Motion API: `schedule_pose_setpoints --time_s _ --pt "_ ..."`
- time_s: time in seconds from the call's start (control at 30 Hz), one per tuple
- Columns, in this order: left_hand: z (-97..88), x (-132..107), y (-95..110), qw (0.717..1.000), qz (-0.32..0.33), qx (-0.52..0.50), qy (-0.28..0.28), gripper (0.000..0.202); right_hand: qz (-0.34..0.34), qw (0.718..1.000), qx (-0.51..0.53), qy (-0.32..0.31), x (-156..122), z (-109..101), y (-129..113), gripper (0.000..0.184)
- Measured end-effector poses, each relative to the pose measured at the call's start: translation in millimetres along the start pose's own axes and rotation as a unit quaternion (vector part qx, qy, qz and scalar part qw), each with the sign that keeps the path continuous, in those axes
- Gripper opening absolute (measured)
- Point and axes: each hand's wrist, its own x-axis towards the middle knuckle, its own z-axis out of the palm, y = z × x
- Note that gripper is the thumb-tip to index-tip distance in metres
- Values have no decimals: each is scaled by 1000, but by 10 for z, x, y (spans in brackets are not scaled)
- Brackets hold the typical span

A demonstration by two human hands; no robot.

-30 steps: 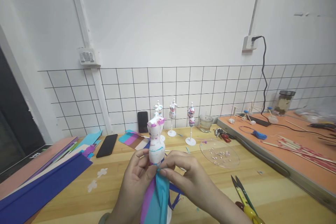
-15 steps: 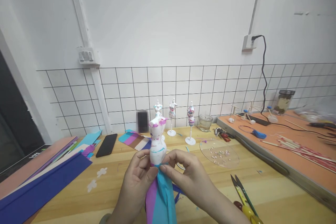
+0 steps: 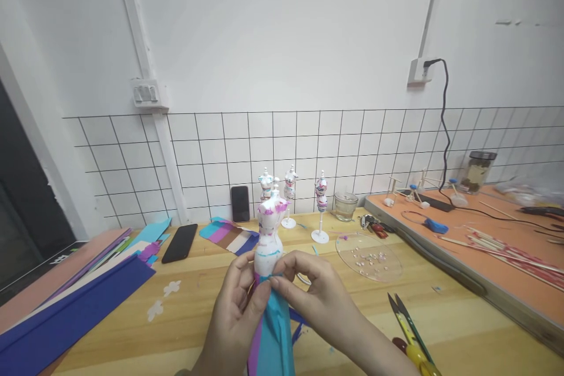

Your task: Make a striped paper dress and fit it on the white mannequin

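I hold a small white mannequin bust [image 3: 269, 236], smeared with pink and teal, upright over the wooden table [image 3: 449, 329]. A skirt of teal and purple paper [image 3: 273, 332] hangs from its waist. My left hand [image 3: 235, 317] wraps the paper from the left, thumb pressed at the waist. My right hand [image 3: 315, 294] pinches the top edge of the teal paper against the waist from the right. Both hands meet at the mannequin's hips.
Three more little mannequins on stands [image 3: 321, 205] line the tiled wall. Two phones [image 3: 180, 243], folded coloured paper [image 3: 66, 305], a glass cup [image 3: 345, 205], a clear plate of beads [image 3: 369, 257] and yellow snips [image 3: 409, 329] lie around. An orange board [image 3: 484, 247] with sticks sits right.
The mannequin has shifted slightly right and turned a little. My fingers have kept working the paper's top edge round its waist.
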Motion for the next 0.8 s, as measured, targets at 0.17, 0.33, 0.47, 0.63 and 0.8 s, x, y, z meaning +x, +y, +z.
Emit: schedule_pose_setpoints --time_s 0.17,0.33,0.47,0.63,0.8 --pt "14 8 -13 1000 9 11 -6 35 -2 1000 -2 5 -1 12 20 7" --pt "-1 22 -34 1000 10 24 -1 37 -7 1000 4 -12 -11 7 8 7" --pt "-22 27 -72 999 16 40 16 42 -10 1000 -12 -24 -7 -9 0 9" --pt "-35 42 -83 998 3 28 47 48 -8 1000 -15 -25 -7 -10 37 7" --pt "-20 67 -50 998 -1 18 59 44 5 999 -32 -15 -19 -1 31 6"
